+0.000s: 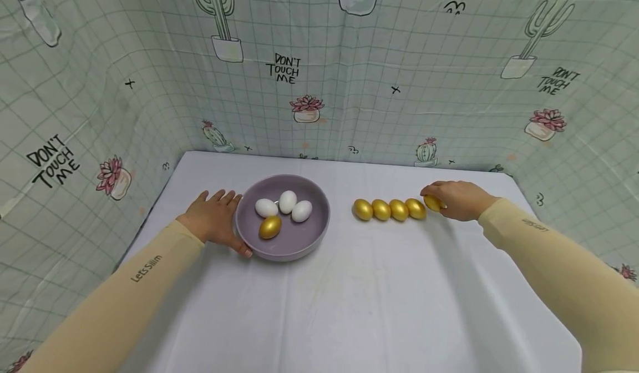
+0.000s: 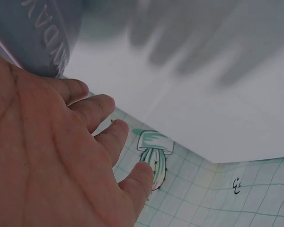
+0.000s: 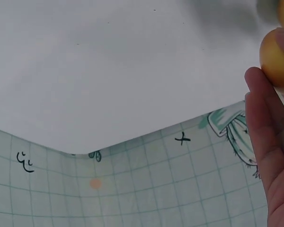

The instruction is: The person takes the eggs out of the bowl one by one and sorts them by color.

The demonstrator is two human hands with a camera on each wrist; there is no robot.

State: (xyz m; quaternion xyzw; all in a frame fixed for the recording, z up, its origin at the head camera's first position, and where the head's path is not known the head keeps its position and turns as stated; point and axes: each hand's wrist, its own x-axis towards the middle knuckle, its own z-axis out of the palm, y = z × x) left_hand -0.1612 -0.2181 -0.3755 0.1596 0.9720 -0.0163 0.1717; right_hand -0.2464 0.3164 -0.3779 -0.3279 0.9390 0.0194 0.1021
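My left hand (image 1: 212,217) touches the left side of a round mauve bowl (image 1: 299,242), its fingers spread and its thumb near the front rim. In the left wrist view the palm faces the bowl's wall (image 2: 40,28), with raised letters on it. Inside the bowl lie three white eggs (image 1: 288,201) and one golden egg (image 1: 270,227). To the right, several golden eggs (image 1: 381,210) form a row on the table. At that row's right end my right hand (image 1: 461,200) pinches another golden egg (image 1: 431,202), partly covered by the fingers; the right wrist view shows this egg (image 3: 273,59) too.
A white cloth covers the table (image 1: 309,317). Behind and on both sides hangs a pale green grid-patterned curtain (image 1: 349,106) printed with cacti and words, meeting the table's back edge. The bowl stands left of the egg row, with white cloth between them.
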